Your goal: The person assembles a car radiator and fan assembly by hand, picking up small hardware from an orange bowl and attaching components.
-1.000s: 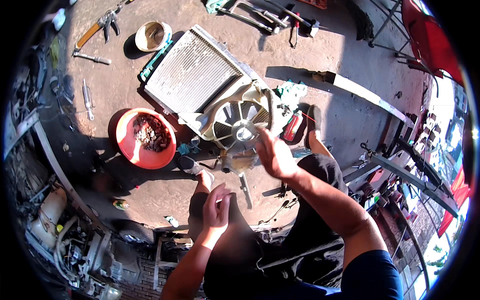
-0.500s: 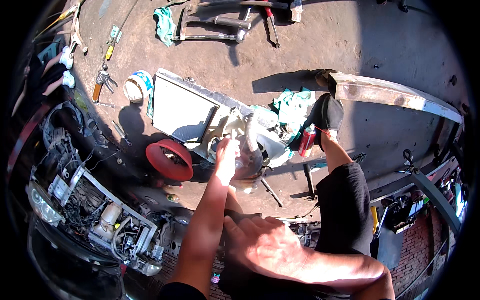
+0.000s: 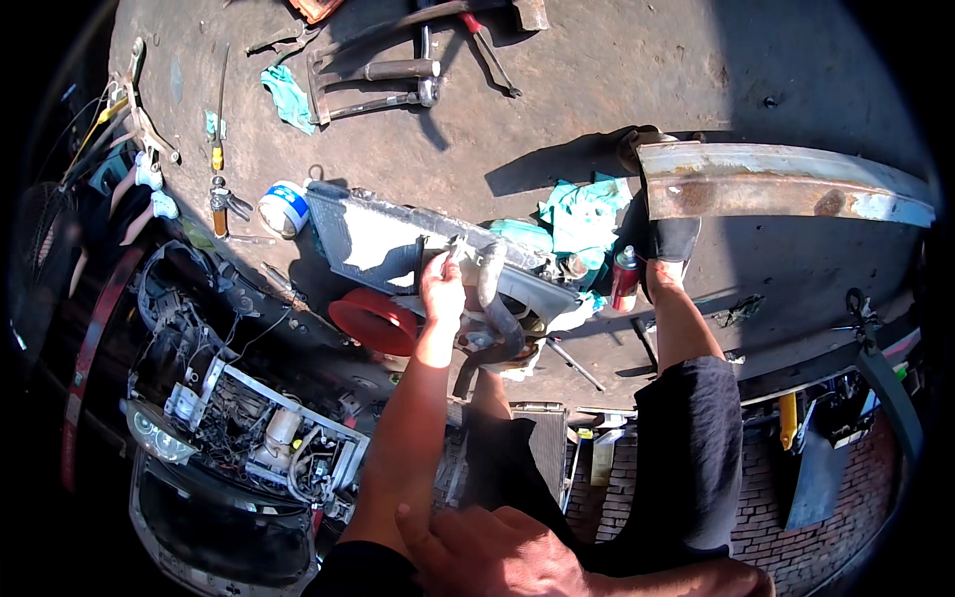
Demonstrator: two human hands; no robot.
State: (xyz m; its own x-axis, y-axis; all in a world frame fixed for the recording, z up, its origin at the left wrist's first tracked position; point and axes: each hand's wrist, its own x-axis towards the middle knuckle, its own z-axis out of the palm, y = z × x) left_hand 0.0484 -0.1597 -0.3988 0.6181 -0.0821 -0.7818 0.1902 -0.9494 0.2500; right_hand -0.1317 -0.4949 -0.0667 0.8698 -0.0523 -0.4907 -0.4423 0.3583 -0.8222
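Observation:
My left hand is closed on a light-coloured part of the fan shroud at the radiator, just left of a grey hose. My right hand is down at the lower edge near my left forearm, fingers apart and partly bent, with nothing visible in it. The radiator assembly lies tilted between my legs, with a red basin beside it on the left, a white tub at its upper left, and teal rags and a red spray can at its right.
Hammers, pliers and a caulking gun lie on the concrete floor. A rusty metal beam extends rightward. An opened car front fills the lower left. Another person's legs show at the far left.
The view has turned. My left hand has risen from my lap to the radiator and taken hold. My right hand has come down from the fan to the lower edge.

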